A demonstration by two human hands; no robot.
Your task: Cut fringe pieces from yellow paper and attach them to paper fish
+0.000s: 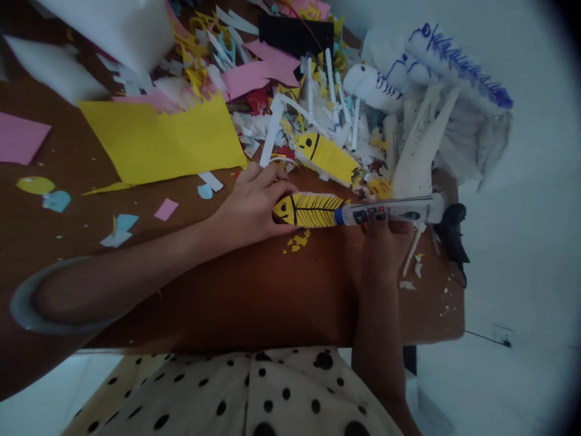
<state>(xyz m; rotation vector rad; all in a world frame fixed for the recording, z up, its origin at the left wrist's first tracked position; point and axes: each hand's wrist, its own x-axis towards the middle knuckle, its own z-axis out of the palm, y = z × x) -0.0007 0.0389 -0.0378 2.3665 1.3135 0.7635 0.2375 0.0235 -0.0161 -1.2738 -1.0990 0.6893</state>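
My left hand (256,200) pinches a small yellow paper fish (318,210) by its head end, just above the brown table. Black lines mark the fish's eye, mouth and bones. In my right hand (385,242) lies a clear glue bottle (399,211) with a blue tip, held nearly level. Its tip points left and meets or overlaps the fish's tail; I cannot tell whether they touch. Small yellow paper scraps (297,242) lie just below the fish. Behind it rests another yellow fish (329,158) with black markings.
A yellow sheet (172,142) lies left of centre. Paper scraps, pink strips (254,75) and a black case (297,36) pile up at the back. White fish shapes with purple ink (463,66) stand back right. A black object (454,233) sits by the table's right edge.
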